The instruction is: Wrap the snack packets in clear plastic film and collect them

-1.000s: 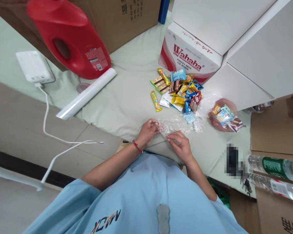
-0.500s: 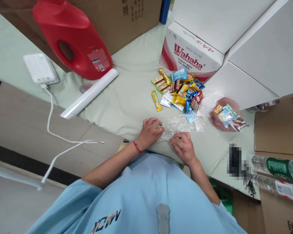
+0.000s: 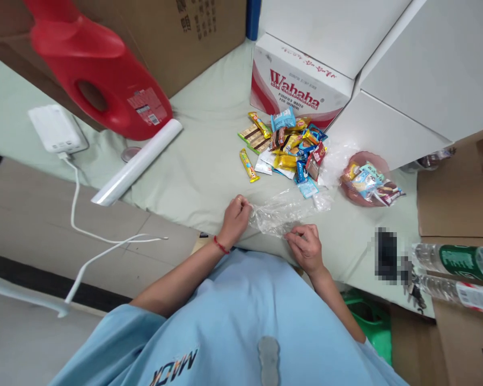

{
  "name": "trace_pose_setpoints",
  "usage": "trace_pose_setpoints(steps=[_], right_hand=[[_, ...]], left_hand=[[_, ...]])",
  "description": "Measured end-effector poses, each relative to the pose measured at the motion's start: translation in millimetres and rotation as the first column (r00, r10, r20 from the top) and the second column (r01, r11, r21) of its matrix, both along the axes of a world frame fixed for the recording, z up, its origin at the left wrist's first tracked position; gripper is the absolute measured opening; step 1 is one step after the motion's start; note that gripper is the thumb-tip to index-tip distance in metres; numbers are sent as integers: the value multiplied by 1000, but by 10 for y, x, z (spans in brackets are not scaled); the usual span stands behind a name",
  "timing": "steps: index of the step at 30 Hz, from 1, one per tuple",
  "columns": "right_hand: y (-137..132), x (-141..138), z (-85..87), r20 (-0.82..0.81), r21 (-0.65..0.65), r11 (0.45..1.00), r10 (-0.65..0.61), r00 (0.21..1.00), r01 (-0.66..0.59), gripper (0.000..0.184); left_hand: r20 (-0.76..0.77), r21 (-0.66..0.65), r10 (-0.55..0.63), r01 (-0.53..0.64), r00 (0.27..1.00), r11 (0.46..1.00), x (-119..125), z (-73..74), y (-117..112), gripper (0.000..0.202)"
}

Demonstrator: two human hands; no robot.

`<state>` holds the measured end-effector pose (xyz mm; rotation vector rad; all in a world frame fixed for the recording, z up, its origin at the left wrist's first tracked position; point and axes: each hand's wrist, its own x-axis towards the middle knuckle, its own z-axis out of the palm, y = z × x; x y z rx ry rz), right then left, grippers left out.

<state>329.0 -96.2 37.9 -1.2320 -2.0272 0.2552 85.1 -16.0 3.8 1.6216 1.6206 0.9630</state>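
A crumpled clear plastic bag (image 3: 279, 214) lies on the pale green cloth (image 3: 209, 161) just in front of me. My left hand (image 3: 235, 219), with a red string at the wrist, pinches the bag's left edge. My right hand (image 3: 308, 247) pinches its near right edge. The bag is stretched between both hands. Beyond it lies a heap of small wrapped snacks (image 3: 287, 147), with one yellow bar (image 3: 248, 165) lying apart at its left.
A second clear bag filled with snacks (image 3: 368, 185) lies at right. A Wahaha carton (image 3: 298, 88), white boxes, a red jug (image 3: 100, 80), a white roll (image 3: 137, 161), a charger with cable (image 3: 56, 128) and water bottles (image 3: 454, 273) surround the cloth.
Both hands have drawn apart, pulling the clear bag wider between them. The view has shifted slightly left and down.
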Motion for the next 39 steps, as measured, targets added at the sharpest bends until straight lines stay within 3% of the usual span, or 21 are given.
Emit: trace_pose_setpoints(steps=[2, 4, 6, 8, 10, 12, 15, 18, 20, 23, 26, 29, 31, 35, 37, 39], right_hand=[[-18, 28, -18, -10, -33, 999, 15, 1000, -15, 22], [-39, 41, -39, -23, -57, 998, 30, 999, -31, 22], [-57, 38, -57, -37, -69, 996, 50, 998, -52, 23], [-71, 26, -69, -40, -76, 995, 59, 997, -62, 23], [-82, 16, -74, -32, -89, 994, 60, 998, -63, 22], [-94, 19, -78, -19, -99, 993, 56, 998, -58, 22], [-123, 53, -97, -4, -102, 994, 44, 999, -44, 22], [-166, 102, -139, 3, -94, 995, 30, 1000, -29, 21], [-197, 134, -166, 9, -99, 995, 29, 1000, -28, 21], [-235, 194, -159, 24, -151, 988, 49, 999, -45, 20], [-231, 297, -74, -12, -282, 958, 55, 998, -56, 22], [-130, 391, 40, -125, -371, 926, -126, 984, 71, 42], [9, 373, 92, -179, -449, 884, -229, 957, 128, 47], [404, 41, 92, -163, -584, 808, -214, 963, 81, 57], [596, -190, 50, -169, -572, 812, -249, 954, 111, 50], [739, -373, -1, -224, -543, 824, -328, 918, 161, 39]], left_hand=[[-10, 1, 61, -61, 998, 998, -52, -15, 0, 10], [-75, 90, 49, -42, 996, 995, -91, 6, -27, 26], [-208, 242, -69, 119, 976, 963, -100, 64, -81, 52], [-365, 342, -237, 367, 900, 865, -73, 143, -145, 67], [-449, 351, -367, 539, 814, 766, -18, 215, -193, 64], [-449, 354, -410, 580, 794, 734, 47, 256, -208, 44], [-327, 380, -295, 411, 898, 829, 112, 252, -164, 13], [-109, 316, -94, 124, 990, 941, 105, 206, -95, 22], [47, 194, 13, -22, 999, 981, 63, 170, -64, 24], [200, 9, 132, -137, 971, 991, -20, 121, -58, 25], [316, -115, 187, -158, 930, 981, -88, 91, -85, 24], [400, -193, 213, -145, 891, 970, -117, 86, -121, 24], [385, -179, 190, -128, 903, 975, -111, 96, -147, 26], [324, -60, 44, -26, 945, 998, -89, 138, -203, 30], [294, -11, 7, -4, 956, 1000, -117, 156, -228, 31], [279, -7, 54, -55, 959, 998, -197, 162, -254, 31]])
